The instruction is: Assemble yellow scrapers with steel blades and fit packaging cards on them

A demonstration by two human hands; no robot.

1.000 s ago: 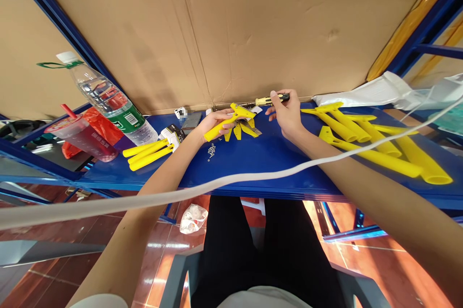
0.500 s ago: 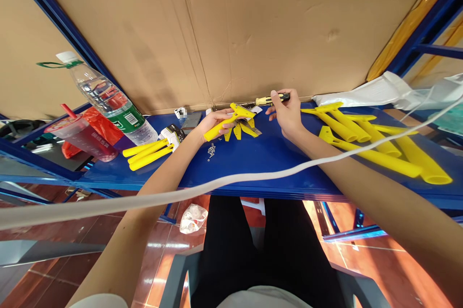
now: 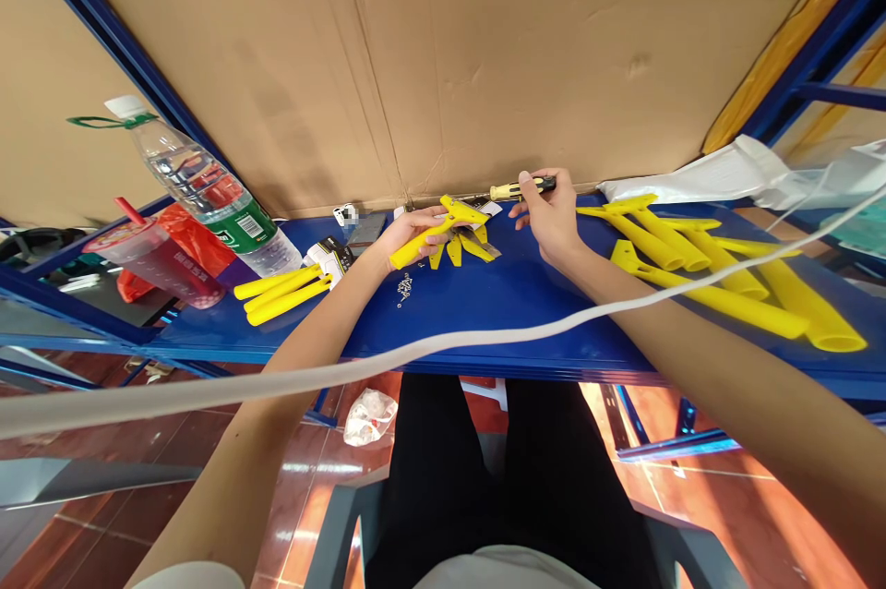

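Observation:
My left hand (image 3: 408, 231) is closed around a yellow scraper (image 3: 413, 250), its tube-shaped handle pointing towards me and its flat, wide head tilted up to the right. In my right hand (image 3: 556, 218) is a screwdriver (image 3: 508, 192) with a pale yellow and black handle; its tip points left, apart from the scraper, and its shaft is hard to make out. Below the scraper head lie several yellow pieces (image 3: 473, 247) and a thin metal blade (image 3: 493, 251). A scatter of tiny metal parts (image 3: 404, 287), likely screws or nuts, rests on the blue tabletop (image 3: 484, 321).
Several yellow scraper handles (image 3: 734, 305) lie at the right, before a white plastic bag (image 3: 692, 178). To the left are three yellow-handled pieces (image 3: 283, 294), a water bottle (image 3: 232, 210) and a drink cup (image 3: 166, 261). A white cable (image 3: 415, 349) crosses the view; cardboard (image 3: 484, 63) stands behind.

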